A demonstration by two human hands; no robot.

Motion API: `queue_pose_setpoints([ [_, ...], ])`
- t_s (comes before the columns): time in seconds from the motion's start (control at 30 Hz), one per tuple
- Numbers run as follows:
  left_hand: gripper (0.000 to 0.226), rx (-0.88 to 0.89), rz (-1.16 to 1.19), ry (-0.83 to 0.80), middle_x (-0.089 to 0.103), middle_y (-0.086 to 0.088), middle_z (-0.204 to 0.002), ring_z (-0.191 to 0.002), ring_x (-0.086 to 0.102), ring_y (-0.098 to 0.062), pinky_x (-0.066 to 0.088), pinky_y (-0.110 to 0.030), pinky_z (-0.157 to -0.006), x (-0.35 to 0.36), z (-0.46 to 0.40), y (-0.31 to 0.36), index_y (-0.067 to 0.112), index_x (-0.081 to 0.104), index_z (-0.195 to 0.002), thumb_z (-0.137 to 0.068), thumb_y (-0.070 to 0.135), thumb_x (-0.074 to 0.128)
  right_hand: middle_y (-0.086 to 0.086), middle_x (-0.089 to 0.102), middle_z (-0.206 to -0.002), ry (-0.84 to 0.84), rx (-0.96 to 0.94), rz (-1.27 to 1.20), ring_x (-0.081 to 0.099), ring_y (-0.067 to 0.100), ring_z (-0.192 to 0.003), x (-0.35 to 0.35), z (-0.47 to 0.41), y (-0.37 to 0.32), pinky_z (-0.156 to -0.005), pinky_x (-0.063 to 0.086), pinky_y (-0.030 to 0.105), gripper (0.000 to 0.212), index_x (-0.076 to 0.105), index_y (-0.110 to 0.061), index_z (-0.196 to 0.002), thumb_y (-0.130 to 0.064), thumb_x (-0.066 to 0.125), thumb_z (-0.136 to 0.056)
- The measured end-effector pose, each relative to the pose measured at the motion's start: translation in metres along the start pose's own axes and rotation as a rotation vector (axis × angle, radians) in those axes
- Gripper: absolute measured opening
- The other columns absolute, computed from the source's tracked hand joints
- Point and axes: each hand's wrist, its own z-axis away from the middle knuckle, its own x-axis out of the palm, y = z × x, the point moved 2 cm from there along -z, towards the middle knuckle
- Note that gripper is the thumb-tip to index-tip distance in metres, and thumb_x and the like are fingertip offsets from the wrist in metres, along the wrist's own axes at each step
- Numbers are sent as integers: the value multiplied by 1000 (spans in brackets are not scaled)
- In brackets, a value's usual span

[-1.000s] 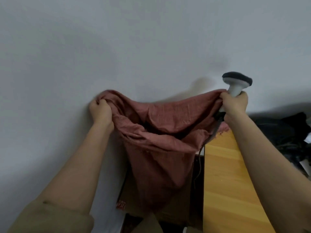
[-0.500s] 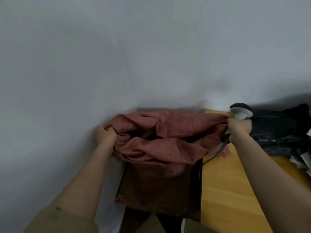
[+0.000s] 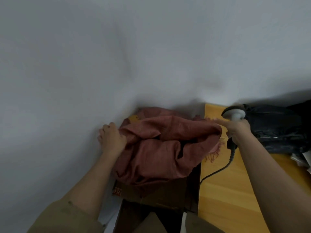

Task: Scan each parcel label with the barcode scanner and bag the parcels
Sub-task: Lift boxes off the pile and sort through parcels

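A reddish-brown cloth bag [image 3: 161,148] lies slumped over a brown cardboard box [image 3: 168,194] beside the wall, its mouth partly open and dark inside. My left hand [image 3: 111,140] grips the bag's left edge. My right hand [image 3: 237,130] holds the white-and-black barcode scanner [image 3: 234,113] by its handle, with one finger stretched toward the bag's right rim. The scanner's black cable [image 3: 220,169] trails down across the wooden table [image 3: 235,190]. No parcel label is visible.
A white wall [image 3: 134,56] fills the upper view, close behind the bag. A pile of dark parcels or clothing [image 3: 276,128] sits on the table's far right, with white papers [image 3: 303,158] at its edge. The box stands in the gap left of the table.
Both hands have lowered the bag from held up against the wall down onto the box. The bag now lies slumped, and my right hand with the scanner has come down over the table.
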Motion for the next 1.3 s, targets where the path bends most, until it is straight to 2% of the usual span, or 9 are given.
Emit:
queue_pose_setpoints([
  [0.1,48,266,19,-68,45,-21,-127,-116,46,-39,40,-46,-96,15,0,22,2,47,-129,-85,17,60,18,60,-121,109,-201,-146,62,33,-107,13,15,-22,-80,57,45,90,43,0,-137,-40,88,-70],
  [0.23,53,351,216,-264,38,-21,-137,-118,50,-39,42,-43,-100,51,2,43,1,41,-135,-87,11,60,4,60,-83,-62,-357,-341,61,19,-71,60,38,-39,-57,52,32,38,54,-9,-113,-13,77,-83],
  [0.43,99,169,336,-490,60,-21,-127,-99,65,-38,53,-39,-85,122,-7,38,24,-7,-156,-87,14,64,16,65,-93,-447,-114,-411,67,18,-60,160,16,9,-49,54,24,35,50,-13,-117,5,64,-90],
  [0.53,85,96,254,-432,60,-24,-126,-110,60,-39,48,-37,-94,142,-26,27,15,11,-156,-89,16,63,13,61,-118,-473,-77,-230,67,34,-99,179,-14,39,-72,62,42,47,46,-22,-131,-3,65,-92],
  [0.67,23,141,163,-229,66,-20,-109,-104,61,-35,49,-40,-85,131,-57,28,4,63,-107,-91,18,55,6,54,-133,-403,-204,6,53,22,-110,173,-43,51,-95,49,39,62,38,-19,-147,-11,66,-93],
  [0.93,26,206,530,303,69,-21,-103,-94,65,-34,45,-37,-82,50,-131,84,4,66,-108,-89,16,54,-4,52,-130,-251,-756,-166,52,10,-119,140,-56,-20,-96,44,21,65,36,-28,-140,2,64,-90],
  [1.1,94,315,593,-42,51,-14,-133,-113,54,-24,40,-28,-104,59,-140,99,29,7,-155,-81,4,58,-5,49,-130,-185,-847,-123,48,1,-113,135,-70,-33,-87,37,-2,67,35,-17,-145,4,64,-88],
  [1.23,50,453,348,249,52,-24,-115,-99,55,-36,46,-39,-82,76,-108,93,0,43,-131,-84,7,60,-8,51,-120,-177,-846,-106,52,-17,-98,138,-73,-25,-78,38,-3,60,38,-27,-130,6,64,-87],
  [1.3,29,536,257,50,58,-21,-102,-89,60,-39,46,-42,-71,96,-91,90,4,47,-114,-90,16,60,-6,52,-114,-165,-839,-104,50,-23,-93,139,-74,-22,-73,38,-2,55,39,-27,-124,5,64,-87],
])
